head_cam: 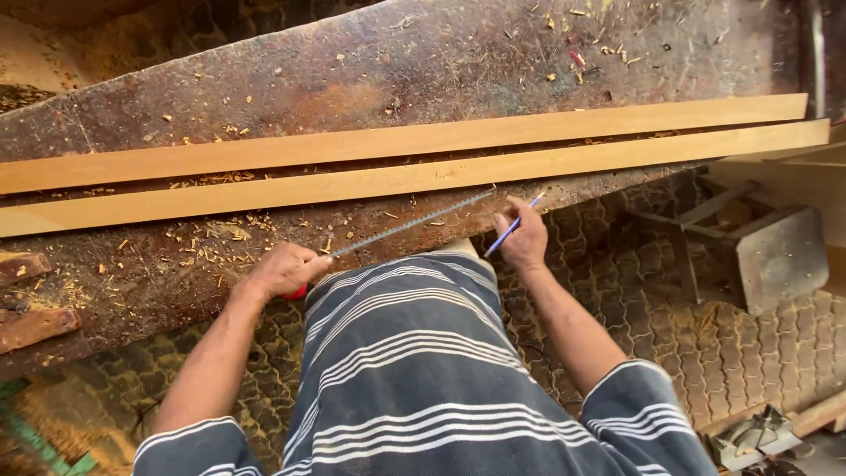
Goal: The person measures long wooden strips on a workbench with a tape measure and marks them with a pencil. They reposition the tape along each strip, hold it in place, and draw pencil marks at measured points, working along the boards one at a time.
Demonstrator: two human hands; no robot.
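- While the left hand (284, 269) has its fingers closed round the red case of a tape measure (414, 225), the tape runs out from those fingers, up and to the right.
- Its far tip lies just past the right hand (523, 236), at the edge of the near plank (264, 196).
- Right fingers pinch a blue pencil (511, 227); it points up and right too.
- Loose fingers could let the tape snap back, and the mark would land wrong.
- Wood chips on the worktop (176, 273) could tip the tape.

Steel tape measure (414, 225) extended diagonally, tip touching near wooden strip (397, 179); red case in left hand (284, 271). Blue pencil (511, 227) tilted, just beside strip, in right hand (522, 240).
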